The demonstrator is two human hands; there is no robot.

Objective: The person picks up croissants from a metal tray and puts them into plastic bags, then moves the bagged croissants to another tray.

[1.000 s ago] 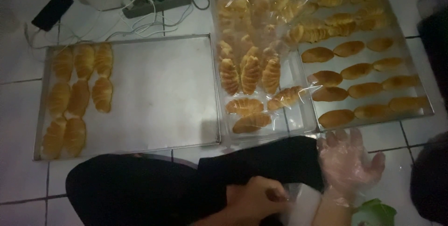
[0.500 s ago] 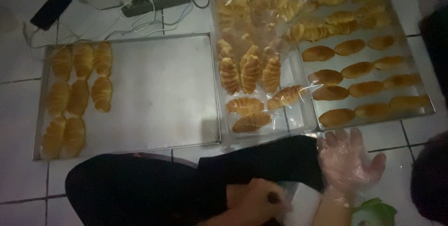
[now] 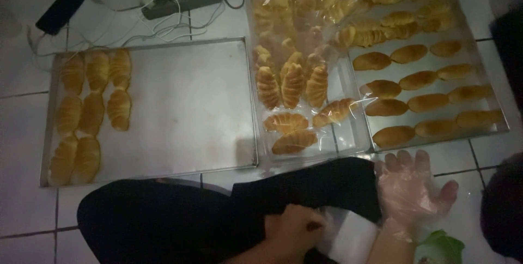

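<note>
Steel trays take up most of the tiled floor (image 3: 22, 122): the left tray (image 3: 180, 106) is mostly bare metal, with browned rolls (image 3: 90, 108) lined up in columns along its left edge, and the right tray (image 3: 490, 117) is filled with rows of smooth oval buns (image 3: 430, 102). Between the two, bagged pastries (image 3: 294, 81) are heaped in clear crinkly wrap. These look light and soft, easily crushed, so a judgement call says they're best taken under the belly with loose fingers, not pinched by the slippery film. Closer in, a dark lap (image 3: 163, 220) is seen from above. The right hand (image 3: 411, 190) is held palm-down just past the knee, sheathed in a thin clear plastic glove, fingers spread wide and nothing gripped. That glove looks flimsy and slick, so it probably slides if tugged anywhere but the cuff. The left hand (image 3: 294, 231) is bare, curled low against the lap, with its fingertips pressed on a pale sheet of something (image 3: 348, 237) at the right wrist; whether it's actually pinched can't be told, too dark. A green scrap (image 3: 438, 245) sits by the wrist.
</note>
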